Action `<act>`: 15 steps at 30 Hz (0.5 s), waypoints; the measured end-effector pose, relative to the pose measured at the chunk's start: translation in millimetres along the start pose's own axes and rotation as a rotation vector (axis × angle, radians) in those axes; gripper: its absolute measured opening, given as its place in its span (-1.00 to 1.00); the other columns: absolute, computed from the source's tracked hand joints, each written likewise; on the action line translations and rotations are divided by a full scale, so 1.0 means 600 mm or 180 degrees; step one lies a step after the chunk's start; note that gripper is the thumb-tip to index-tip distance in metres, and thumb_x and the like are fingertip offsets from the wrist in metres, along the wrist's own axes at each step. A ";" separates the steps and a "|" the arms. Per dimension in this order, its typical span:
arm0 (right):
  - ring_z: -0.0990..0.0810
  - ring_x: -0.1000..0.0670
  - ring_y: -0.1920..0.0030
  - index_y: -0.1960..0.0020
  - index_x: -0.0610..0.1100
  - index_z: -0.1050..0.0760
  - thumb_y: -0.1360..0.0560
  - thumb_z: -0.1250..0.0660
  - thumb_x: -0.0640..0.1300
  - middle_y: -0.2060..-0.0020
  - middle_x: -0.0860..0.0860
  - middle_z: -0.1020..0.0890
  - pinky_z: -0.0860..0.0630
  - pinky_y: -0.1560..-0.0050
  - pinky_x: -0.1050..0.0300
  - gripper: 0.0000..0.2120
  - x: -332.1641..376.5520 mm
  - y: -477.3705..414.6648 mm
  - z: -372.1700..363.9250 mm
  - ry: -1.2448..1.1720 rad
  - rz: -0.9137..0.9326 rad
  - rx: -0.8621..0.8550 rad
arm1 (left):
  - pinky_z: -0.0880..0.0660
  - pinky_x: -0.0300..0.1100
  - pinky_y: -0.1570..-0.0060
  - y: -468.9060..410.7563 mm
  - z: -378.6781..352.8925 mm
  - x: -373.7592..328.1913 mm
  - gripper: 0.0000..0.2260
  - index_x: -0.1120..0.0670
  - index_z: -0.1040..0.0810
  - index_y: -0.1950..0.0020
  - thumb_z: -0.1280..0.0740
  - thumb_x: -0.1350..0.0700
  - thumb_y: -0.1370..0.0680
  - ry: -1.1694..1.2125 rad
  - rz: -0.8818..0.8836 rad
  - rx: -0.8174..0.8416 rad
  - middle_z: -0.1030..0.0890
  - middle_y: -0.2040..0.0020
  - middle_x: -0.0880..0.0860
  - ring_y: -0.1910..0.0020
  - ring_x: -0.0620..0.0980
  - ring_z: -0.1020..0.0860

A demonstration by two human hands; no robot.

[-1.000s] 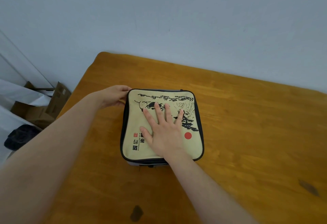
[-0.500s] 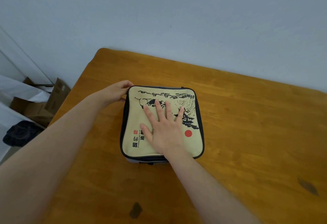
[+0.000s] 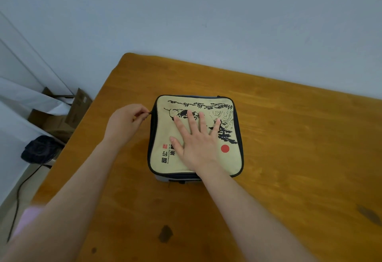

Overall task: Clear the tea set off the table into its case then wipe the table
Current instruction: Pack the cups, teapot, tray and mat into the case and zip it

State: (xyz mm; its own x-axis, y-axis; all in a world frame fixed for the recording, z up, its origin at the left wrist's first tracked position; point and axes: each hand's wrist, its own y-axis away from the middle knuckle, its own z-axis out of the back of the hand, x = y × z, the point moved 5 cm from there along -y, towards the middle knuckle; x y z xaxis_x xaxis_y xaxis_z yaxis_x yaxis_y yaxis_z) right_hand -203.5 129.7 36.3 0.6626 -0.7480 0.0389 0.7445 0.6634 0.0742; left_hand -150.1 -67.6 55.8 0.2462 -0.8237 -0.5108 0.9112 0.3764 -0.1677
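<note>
Bench [image 3: 289, 158] first — wooden, tea set case [image 3: 163, 129] sitting closed in the middle. On its lid the right hand [image 3: 198, 146] lies flat, fingers [image 3: 191, 121] straight and spread. Bit further back, left hand [image 3: 126, 121] pinches the zipper pull [image 3: 149, 113] at the case's left edge.

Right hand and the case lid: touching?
Touching. The head view shows the right hand lying flat on the case lid, fingers spread, no gap beneath; the left hand pinches the zipper pull.
</note>
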 end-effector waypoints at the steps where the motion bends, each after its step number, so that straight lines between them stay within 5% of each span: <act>1: 0.22 -0.18 -0.55 -0.54 0.21 0.25 -0.56 0.30 0.35 -0.57 -0.01 0.14 0.30 -0.38 -0.45 -0.41 -0.002 -0.001 0.000 0.0010 -0.0007 -0.0001 | -0.54 -0.10 0.19 0.013 0.000 -0.004 -0.91 0.03 -0.61 -0.01 -0.31 0.13 -0.57 -0.0063 -0.0028 -0.0035 -0.60 0.15 -0.07 0.18 -0.09 -0.54; 15: 0.21 -0.19 -0.55 -0.55 0.18 0.22 -0.56 0.29 0.33 -0.57 -0.03 0.13 0.25 -0.38 -0.46 -0.40 0.000 0.003 0.002 -0.0031 0.0042 -0.0063 | -0.34 -0.35 0.52 0.262 -0.003 -0.073 -0.91 0.02 -0.55 0.11 -0.38 0.19 -0.53 -0.0340 0.0343 -0.0384 -0.49 0.26 -0.17 0.39 -0.20 -0.42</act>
State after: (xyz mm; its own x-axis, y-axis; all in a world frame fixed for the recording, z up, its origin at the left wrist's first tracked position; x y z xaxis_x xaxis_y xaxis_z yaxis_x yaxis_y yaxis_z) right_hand -202.2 131.0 37.5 0.6716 -0.7393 0.0494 0.7373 0.6734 0.0539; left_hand -18.2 28.5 50.2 0.3796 -0.8138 -0.4400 0.8331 0.5075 -0.2200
